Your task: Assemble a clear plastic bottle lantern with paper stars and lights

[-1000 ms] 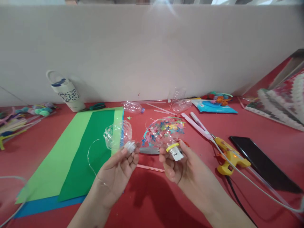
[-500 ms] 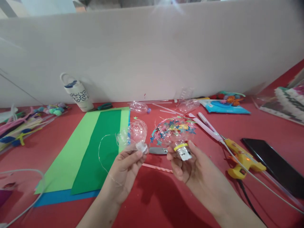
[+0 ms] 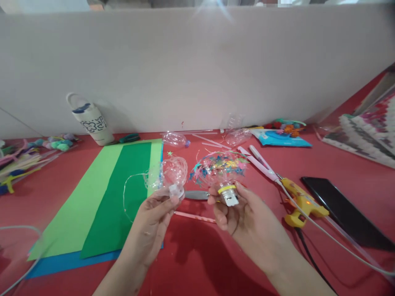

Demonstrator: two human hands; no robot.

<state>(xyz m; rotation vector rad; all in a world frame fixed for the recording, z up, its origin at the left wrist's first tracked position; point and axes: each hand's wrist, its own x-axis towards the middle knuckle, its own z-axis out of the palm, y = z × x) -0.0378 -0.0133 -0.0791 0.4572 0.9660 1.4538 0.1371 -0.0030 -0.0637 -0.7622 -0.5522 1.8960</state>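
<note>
My left hand (image 3: pixel 160 209) is closed, pinching a small white end piece below a bundle of looped clear plastic strands (image 3: pixel 174 169). A thin wire (image 3: pixel 124 195) loops out to the left of that hand. In my right hand (image 3: pixel 239 213) is a clear plastic bottle top (image 3: pixel 228 190) with a yellow ring and a white-and-silver end tilted towards me. Colourful star garland (image 3: pixel 216 166) fills and surrounds its clear part. The two held things are apart, side by side above the red table. A grey blade-like tool (image 3: pixel 196 195) lies behind and between the hands.
Green sheets (image 3: pixel 111 205) lie left, by a white tumbler (image 3: pixel 93 125). Clear bottles (image 3: pixel 174 139) and straws lie at the back, a blue packet (image 3: pixel 282 139) to their right. A yellow glue gun (image 3: pixel 304 201) with cords and a black phone (image 3: pixel 345 211) lie right.
The view has turned slightly right, so the scene sits further left. Both hands keep their holds, and the white end piece in my left hand is turned slightly.
</note>
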